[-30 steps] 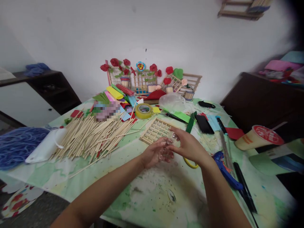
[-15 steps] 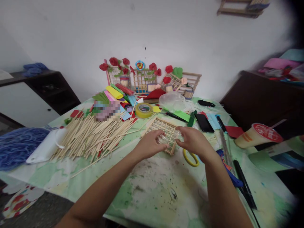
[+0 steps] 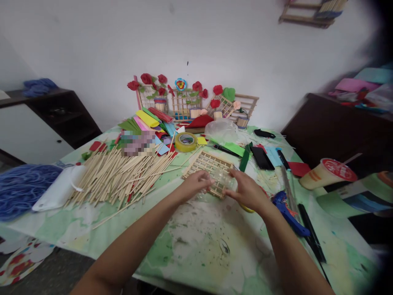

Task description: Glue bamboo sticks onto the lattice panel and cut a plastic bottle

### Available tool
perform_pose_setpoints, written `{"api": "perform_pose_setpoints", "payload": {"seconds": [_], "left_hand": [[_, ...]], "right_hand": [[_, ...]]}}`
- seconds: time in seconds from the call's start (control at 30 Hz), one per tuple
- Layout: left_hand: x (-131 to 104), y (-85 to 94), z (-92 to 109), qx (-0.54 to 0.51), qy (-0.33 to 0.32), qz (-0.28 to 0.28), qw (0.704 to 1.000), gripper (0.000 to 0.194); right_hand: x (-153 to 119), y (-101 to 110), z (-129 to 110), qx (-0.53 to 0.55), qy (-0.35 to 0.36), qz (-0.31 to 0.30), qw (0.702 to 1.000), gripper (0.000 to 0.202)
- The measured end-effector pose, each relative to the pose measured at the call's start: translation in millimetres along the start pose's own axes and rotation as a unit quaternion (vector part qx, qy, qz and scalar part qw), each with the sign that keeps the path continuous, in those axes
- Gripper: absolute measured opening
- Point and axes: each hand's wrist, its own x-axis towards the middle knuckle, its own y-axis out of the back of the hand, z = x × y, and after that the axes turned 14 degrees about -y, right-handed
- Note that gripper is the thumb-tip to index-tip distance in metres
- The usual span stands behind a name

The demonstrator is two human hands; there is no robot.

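My left hand (image 3: 193, 183) is closed around a piece of clear, see-through plastic that shows faintly below its fingers. My right hand (image 3: 248, 189) grips a rounded clear plastic piece (image 3: 224, 178), perhaps part of a bottle, between thumb and fingers. Its exact shape is hard to make out. Just behind and beneath both hands lies a woven stick lattice (image 3: 204, 162) on the table. Under my right hand, the yellow handle of a tool (image 3: 247, 208) is partly hidden.
A heap of thin wooden sticks (image 3: 123, 176) spreads to the left, beside blue yarn (image 3: 24, 188). Behind are a tape roll (image 3: 186, 141), coloured paper and paper-flower frames. To the right are a phone (image 3: 263, 158), a blue glue gun (image 3: 290, 215) and a sealed drink cup (image 3: 328, 174).
My left hand has shifted slightly left and its plastic has dropped lower. The plastic in my right hand has turned and shows more. My right hand now covers more of the yellow handle.
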Motion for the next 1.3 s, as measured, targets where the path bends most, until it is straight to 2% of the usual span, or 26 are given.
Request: {"api": "perform_pose_setpoints", "payload": {"seconds": [0.07, 0.17, 0.27, 0.33, 0.47, 0.57, 0.77, 0.87, 0.97, 1.07, 1.17, 1.3], "left_hand": [[2.1, 0.7, -6.5, -0.095, 0.037, 0.033, 0.994, 0.039], [3.9, 4.4, -8.8, -0.150, 0.062, 0.065, 0.985, 0.041], [4.2, 7.3, -5.5, -0.197, 0.079, 0.056, 0.976, 0.042], [4.2, 7.1, -4.1, -0.226, 0.082, 0.050, 0.969, 0.042], [4.5, 3.5, -8.1, -0.237, 0.070, 0.062, 0.967, 0.040], [4.7, 0.6, -12.8, -0.237, 0.053, 0.073, 0.967, 0.038], [4.4, -6.8, -16.2, -0.247, 0.025, 0.089, 0.965, 0.040], [3.5, -9.9, -19.5, -0.225, -0.008, 0.092, 0.970, 0.043], [2.6, -10.4, -22.6, -0.175, -0.060, 0.097, 0.978, 0.047], [1.9, -8.8, -22.6, -0.119, -0.091, 0.092, 0.985, 0.052], [1.2, -6.9, -19.5, -0.064, -0.106, 0.096, 0.988, 0.056], [-0.3, -4.3, -14.1, 0.081, -0.136, 0.093, 0.983, 0.058]], "right_hand": [[-6.6, -2.6, 12.1, -0.010, -0.017, 0.028, 0.999, 0.068], [-19.1, -4.3, 33.6, -0.067, -0.076, 0.050, 0.994, 0.062], [-32.7, -8.4, 52.8, -0.125, -0.166, 0.036, 0.978, 0.045], [-39.9, -12.5, 60.6, -0.138, -0.195, 0.020, 0.971, 0.039], [-46.5, -16.2, 63.6, -0.138, -0.219, 0.012, 0.966, 0.038], [-49.9, -11.3, 63.5, -0.113, -0.231, 0.015, 0.966, 0.037], [-62.0, -0.3, 62.2, -0.036, -0.256, 0.081, 0.963, 0.037], [-60.1, -2.3, 54.9, -0.095, -0.248, 0.076, 0.961, 0.035], [-53.7, -6.2, 49.0, -0.175, -0.281, 0.039, 0.943, 0.037], [-49.5, -9.7, 45.9, -0.172, -0.299, 0.016, 0.939, 0.041], [-48.0, -13.7, 42.0, -0.163, -0.288, 0.017, 0.944, 0.051], [-46.6, -17.3, 36.3, -0.155, -0.296, 0.014, 0.943, 0.050]]}}
